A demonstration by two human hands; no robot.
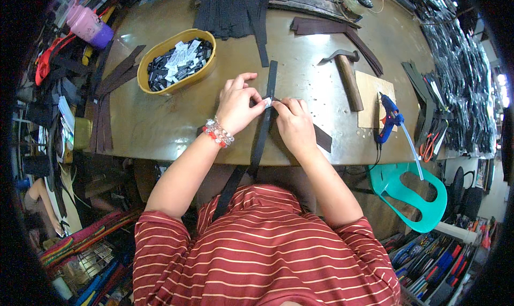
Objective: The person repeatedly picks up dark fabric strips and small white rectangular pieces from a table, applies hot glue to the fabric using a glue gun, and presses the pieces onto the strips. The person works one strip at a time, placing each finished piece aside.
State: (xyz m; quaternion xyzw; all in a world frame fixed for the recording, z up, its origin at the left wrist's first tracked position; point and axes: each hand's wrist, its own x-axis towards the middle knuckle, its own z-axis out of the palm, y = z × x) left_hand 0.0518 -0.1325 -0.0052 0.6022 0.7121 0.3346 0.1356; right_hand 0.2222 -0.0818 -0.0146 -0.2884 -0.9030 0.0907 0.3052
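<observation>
As its length points forward, the strap [261, 137] leans slightly right.

Bright over the middle of the desk [160, 116], with a warm yellow-brown look. Shiny on top, too — white glare beside the dark brown strips [321, 26] and paler shine low on the left side. Very bright at the far right rim, with little white spots of light there. Full of glints on the plastic bundles [455, 86]. Dim and shady under the near edge. Clear enough at the left hand [235, 105], the right hand [294, 126] and the striped shirt [267, 236]. Smudgy near the left rim. Bent all around the outside — then black and speckly in the corners.
</observation>
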